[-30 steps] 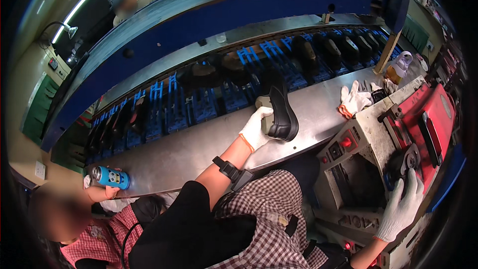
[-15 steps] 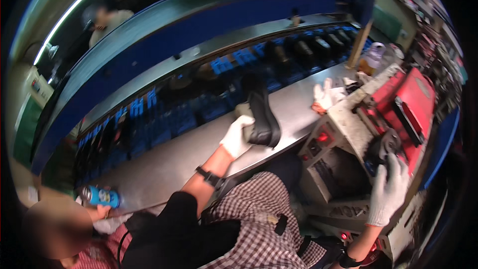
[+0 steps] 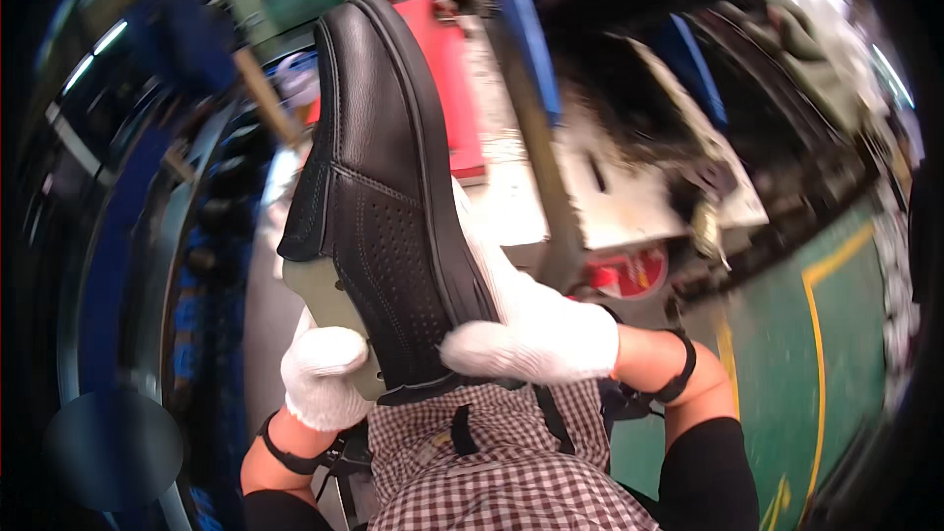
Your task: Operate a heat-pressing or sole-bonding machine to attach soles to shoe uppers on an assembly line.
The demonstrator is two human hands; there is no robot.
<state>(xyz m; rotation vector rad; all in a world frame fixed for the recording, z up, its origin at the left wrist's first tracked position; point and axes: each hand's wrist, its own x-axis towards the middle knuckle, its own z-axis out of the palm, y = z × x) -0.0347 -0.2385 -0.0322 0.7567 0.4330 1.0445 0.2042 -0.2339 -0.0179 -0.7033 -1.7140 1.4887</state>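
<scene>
Blurred workshop surroundings are filling the background, with one long blue beam (image 3: 123,256) running down the far left. One wooden post (image 3: 267,98) is slanting to the right of it. One gloved left hand (image 3: 324,379) is clamping onto one olive-grey last (image 3: 329,295), its thumb showing in front; the last is sticking out of the shoe's opening. One black shoe (image 3: 383,206) is pointing toe up between the two hands, leaning slightly left above one checked apron (image 3: 492,482). Behind it, one red cover (image 3: 442,79) is showing partly. One gloved right hand (image 3: 536,329) is gripping the shoe near its heel, thumb pressing the side and palm lying along the sole. Two blue panels (image 3: 529,39) are standing farther right, and green floor (image 3: 767,364) is showing beyond, bearing yellow lines.
</scene>
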